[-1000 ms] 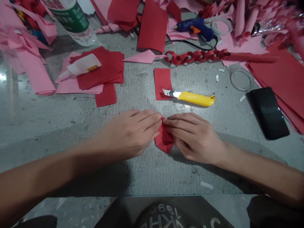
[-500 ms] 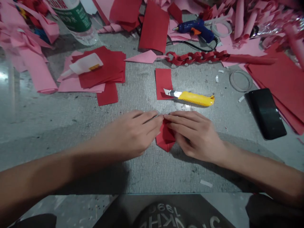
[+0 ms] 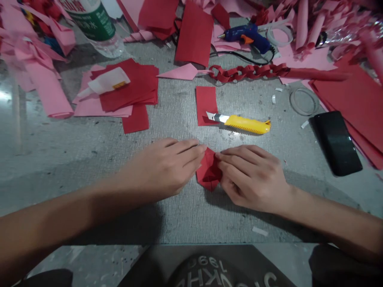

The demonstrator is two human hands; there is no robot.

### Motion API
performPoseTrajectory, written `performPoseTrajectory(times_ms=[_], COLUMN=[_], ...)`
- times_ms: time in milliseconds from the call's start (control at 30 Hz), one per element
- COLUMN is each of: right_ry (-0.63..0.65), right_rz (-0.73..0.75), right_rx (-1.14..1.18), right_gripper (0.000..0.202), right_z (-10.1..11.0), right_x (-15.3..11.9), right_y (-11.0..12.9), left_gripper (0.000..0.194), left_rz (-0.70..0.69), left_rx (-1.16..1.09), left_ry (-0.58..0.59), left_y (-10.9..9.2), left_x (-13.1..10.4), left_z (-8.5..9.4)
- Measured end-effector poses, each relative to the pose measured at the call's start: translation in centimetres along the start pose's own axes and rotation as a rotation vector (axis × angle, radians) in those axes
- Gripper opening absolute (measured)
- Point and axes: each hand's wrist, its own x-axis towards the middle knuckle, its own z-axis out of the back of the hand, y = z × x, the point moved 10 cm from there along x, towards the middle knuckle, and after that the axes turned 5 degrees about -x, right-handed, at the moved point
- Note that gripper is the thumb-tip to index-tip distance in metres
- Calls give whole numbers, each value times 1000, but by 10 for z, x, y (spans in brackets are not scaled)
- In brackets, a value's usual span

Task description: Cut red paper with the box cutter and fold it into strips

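Note:
A small folded red paper (image 3: 209, 169) lies on the grey table between my two hands, its corners folded in and its lower end pointed. My left hand (image 3: 173, 165) rests at its left edge, fingers together and fingertips on the upper left fold. On the other side my right hand (image 3: 253, 175) has its fingers closed on the right edge of the paper. Just beyond lies a red paper rectangle (image 3: 205, 97), and the blade of a yellow utility knife (image 3: 247, 124) overlaps its lower corner.
Red and pink sheets (image 3: 140, 83) lie at left under a white glue bottle (image 3: 110, 79). Behind are a water bottle (image 3: 95, 28), a red paper chain (image 3: 248, 73) and a blue glue gun (image 3: 251, 36). A black phone (image 3: 335, 143) lies at right.
My right hand has moved right and slightly toward me, from the paper's top to its right edge. More of the folded paper shows. My left hand has hardly moved.

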Motion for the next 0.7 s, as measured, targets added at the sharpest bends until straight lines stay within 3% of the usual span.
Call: performPoseTrajectory(times_ms=[233,433,700], right_ry=[5,8,-55], right_rz=[-35,-127,-382], right_rx=[101,239,430], right_gripper=[20,27,29], right_z=[-8,-15,-11], right_x=[-2,-3,-2], right_y=[-11,-29,-55], left_gripper=[38,30,27], left_rz=[-19,109,217], left_rx=[-87,-66,-81], left_ry=[-13,3,0], left_y=[8,18,30], left_x=[-1,2,-2], left_z=[-2,-2,-2])
